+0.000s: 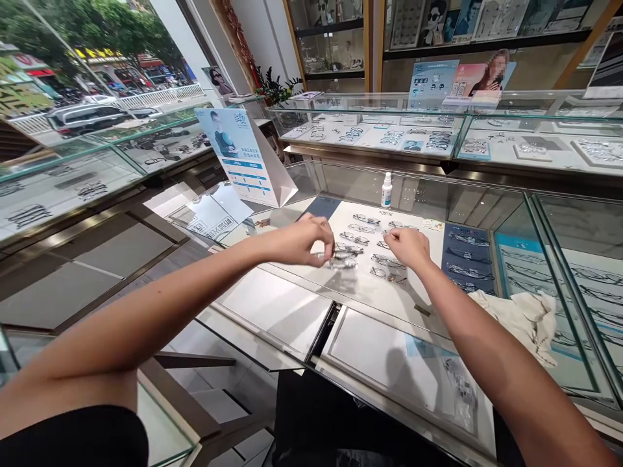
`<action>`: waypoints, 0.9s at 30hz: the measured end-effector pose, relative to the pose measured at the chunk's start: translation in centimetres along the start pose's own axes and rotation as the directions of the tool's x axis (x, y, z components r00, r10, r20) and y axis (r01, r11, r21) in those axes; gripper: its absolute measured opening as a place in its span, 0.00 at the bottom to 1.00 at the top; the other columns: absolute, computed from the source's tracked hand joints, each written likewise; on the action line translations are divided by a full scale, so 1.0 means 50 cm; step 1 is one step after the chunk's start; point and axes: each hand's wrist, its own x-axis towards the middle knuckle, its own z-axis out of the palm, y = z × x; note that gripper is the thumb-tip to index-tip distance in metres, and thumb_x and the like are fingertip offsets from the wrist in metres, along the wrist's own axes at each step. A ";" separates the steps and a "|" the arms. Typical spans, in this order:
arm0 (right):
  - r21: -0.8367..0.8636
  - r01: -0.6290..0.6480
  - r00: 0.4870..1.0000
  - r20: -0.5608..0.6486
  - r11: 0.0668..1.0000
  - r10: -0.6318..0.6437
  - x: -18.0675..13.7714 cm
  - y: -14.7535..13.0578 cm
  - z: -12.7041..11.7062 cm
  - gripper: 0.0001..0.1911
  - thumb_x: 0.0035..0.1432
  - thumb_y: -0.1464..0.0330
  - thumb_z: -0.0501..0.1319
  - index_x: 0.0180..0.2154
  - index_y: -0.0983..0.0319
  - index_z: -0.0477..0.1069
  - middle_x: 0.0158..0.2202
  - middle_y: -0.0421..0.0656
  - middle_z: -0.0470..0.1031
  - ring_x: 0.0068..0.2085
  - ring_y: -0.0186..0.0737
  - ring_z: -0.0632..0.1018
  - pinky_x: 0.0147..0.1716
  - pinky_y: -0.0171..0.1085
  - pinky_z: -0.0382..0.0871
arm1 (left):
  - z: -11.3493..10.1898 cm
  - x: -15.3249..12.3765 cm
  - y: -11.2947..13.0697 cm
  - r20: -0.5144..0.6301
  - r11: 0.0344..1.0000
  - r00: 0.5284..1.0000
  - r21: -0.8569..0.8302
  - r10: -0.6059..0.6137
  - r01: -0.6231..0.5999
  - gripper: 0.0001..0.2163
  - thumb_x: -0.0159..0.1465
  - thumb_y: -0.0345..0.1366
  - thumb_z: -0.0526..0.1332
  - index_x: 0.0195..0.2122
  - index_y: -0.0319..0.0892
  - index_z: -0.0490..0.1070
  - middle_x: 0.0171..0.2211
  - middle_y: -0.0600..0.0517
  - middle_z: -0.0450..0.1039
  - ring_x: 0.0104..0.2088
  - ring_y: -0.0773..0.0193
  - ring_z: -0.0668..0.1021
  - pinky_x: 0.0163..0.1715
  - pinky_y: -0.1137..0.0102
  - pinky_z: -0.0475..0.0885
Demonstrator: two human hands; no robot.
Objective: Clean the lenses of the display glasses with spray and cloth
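My left hand (311, 240) is closed in a pinch over the glass counter. A pair of clear-lensed eyeglasses (344, 263) shows at its fingertips, partly blurred. To the right, my right hand (409, 245) is also closed, with thumb and fingers pressed together; whatever it grips is too small or hidden. Beneath both hands, inside the glass-topped case, several spectacle frames (388, 275) lie in two columns on a white display sheet (360, 295). A white spray bottle (386, 191) stands upright beyond my right hand.
A crumpled cream cloth (523, 318) lies on the glass beside my right forearm. A folded sign card (243, 159) stands at the left, near a printed sheet (214, 211). More eyewear cases (370, 133) line the back. A clear plastic-wrapped item (460, 389) lies near the front edge.
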 end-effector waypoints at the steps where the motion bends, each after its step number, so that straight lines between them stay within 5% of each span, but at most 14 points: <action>1: -0.002 0.004 1.000 -0.002 1.000 -0.004 0.000 0.000 0.000 0.21 0.67 0.58 0.56 0.23 0.58 0.58 0.23 0.39 0.66 0.30 0.41 0.64 0.34 0.40 0.50 | 0.010 -0.025 0.018 0.037 0.999 0.999 -0.044 0.028 -0.027 0.03 0.66 0.36 0.69 0.36 0.48 0.83 0.42 0.54 0.87 0.51 0.55 0.80 0.61 0.58 0.62; 5: -0.018 -0.003 1.000 -0.004 1.000 0.003 -0.002 0.002 -0.004 0.21 0.67 0.57 0.56 0.23 0.58 0.59 0.24 0.40 0.68 0.30 0.41 0.65 0.34 0.40 0.51 | 0.095 -0.091 0.046 0.166 0.970 0.975 -0.215 0.150 -0.112 0.07 0.68 0.32 0.69 0.36 0.54 0.84 0.37 0.55 0.87 0.44 0.58 0.83 0.51 0.65 0.73; 9: -0.023 -0.014 1.000 0.000 1.000 0.014 -0.004 0.003 -0.007 0.21 0.66 0.57 0.57 0.23 0.57 0.62 0.24 0.41 0.69 0.30 0.41 0.66 0.34 0.41 0.50 | 0.207 -0.118 0.026 0.169 0.975 0.981 -0.212 0.099 -0.062 0.09 0.66 0.27 0.69 0.37 0.52 0.84 0.39 0.53 0.87 0.38 0.59 0.84 0.40 0.66 0.75; 16: -0.037 -0.023 1.000 0.009 0.999 0.024 -0.009 0.002 -0.008 0.22 0.67 0.56 0.56 0.22 0.57 0.63 0.23 0.40 0.66 0.30 0.42 0.65 0.35 0.40 0.51 | 0.349 -0.097 -0.099 0.042 0.972 0.995 0.215 0.091 -0.098 0.12 0.73 0.27 0.61 0.33 0.46 0.78 0.37 0.46 0.84 0.40 0.54 0.81 0.44 0.62 0.71; 19: -0.044 -0.030 1.000 0.004 0.999 0.031 -0.008 0.003 -0.008 0.23 0.68 0.55 0.57 0.22 0.57 0.62 0.23 0.40 0.66 0.29 0.41 0.63 0.35 0.40 0.51 | 0.375 -0.059 -0.188 -0.043 0.928 0.994 0.363 0.105 -0.082 0.13 0.75 0.28 0.58 0.36 0.45 0.80 0.42 0.44 0.84 0.43 0.53 0.78 0.44 0.60 0.68; 27: -0.041 -0.047 0.999 0.015 0.998 0.048 -0.015 -0.009 -0.014 0.23 0.67 0.57 0.57 0.22 0.58 0.57 0.22 0.40 0.65 0.28 0.40 0.60 0.34 0.41 0.50 | 0.358 0.031 -0.411 -0.249 0.921 0.963 0.342 -0.104 0.188 0.15 0.76 0.31 0.54 0.44 0.45 0.82 0.50 0.39 0.84 0.50 0.47 0.74 0.49 0.53 0.64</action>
